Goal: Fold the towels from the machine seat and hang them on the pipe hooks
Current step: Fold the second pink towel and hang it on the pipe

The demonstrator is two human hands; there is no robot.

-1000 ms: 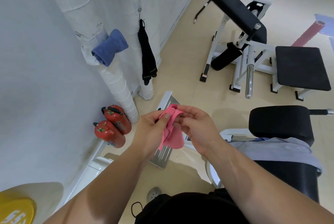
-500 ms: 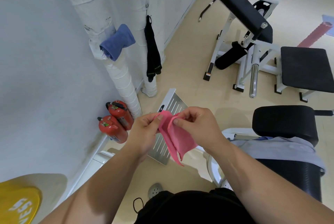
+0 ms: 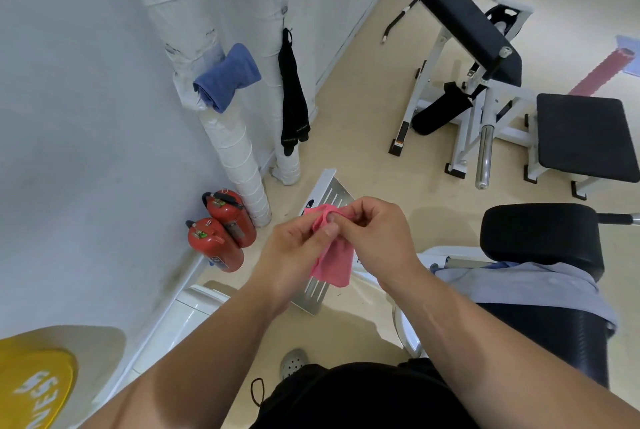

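Note:
A small pink towel point(image 3: 334, 260) hangs folded between my hands at the centre of the view. My left hand point(image 3: 294, 255) pinches its upper edge with thumb and fingers, and my right hand point(image 3: 375, 233) grips the same top edge from the right. A grey-blue towel point(image 3: 526, 285) lies draped over the black machine seat point(image 3: 540, 238) at the right. On the white wrapped pipes point(image 3: 239, 155) at the left, a folded blue towel point(image 3: 227, 77) hangs on one hook and a long black cloth point(image 3: 292, 92) hangs on another.
Two red fire extinguishers point(image 3: 221, 231) stand at the foot of the pipe by the wall. A slotted metal footplate point(image 3: 327, 193) sits below my hands. A white-framed bench with black pads point(image 3: 478, 30) stands on the floor behind. A yellow weight plate point(image 3: 34, 390) shows at bottom left.
My hands have come together again, closing the spread pink towel into a narrower fold. The view has shifted slightly, so the pipes and extinguishers sit further right.

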